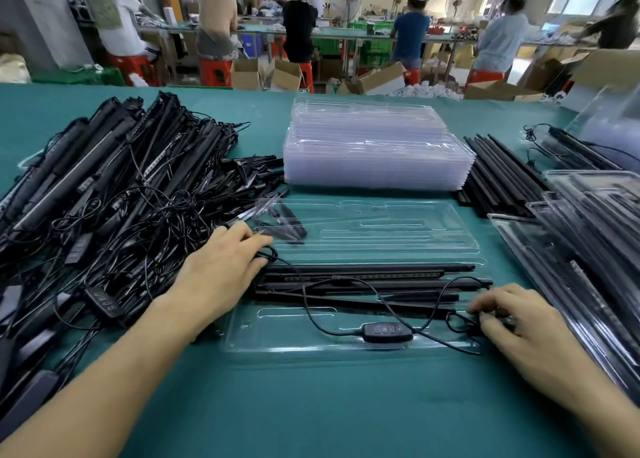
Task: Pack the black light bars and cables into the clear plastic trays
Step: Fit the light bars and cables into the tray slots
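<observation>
While the black light bars [367, 281] are lying lengthwise across the middle of the open clear tray [311, 348], their cable [349, 283] is looping over them, its button controller [387, 332] resting on the tray's near half. The left hand [225, 260] is pressing loosely straightened fingers on the bars' left ends, gripping nothing. The right hand [519, 326] is pinching a bunched loop of cable at the right end. A tangled heap [104, 187] is lying just left, empty trays [374, 156] are sitting stacked behind, and filled trays [588, 236] are sitting right, all on the green table [311, 409].

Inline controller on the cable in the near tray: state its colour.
The inline controller is black, with four small buttons in a row; head view.
</observation>
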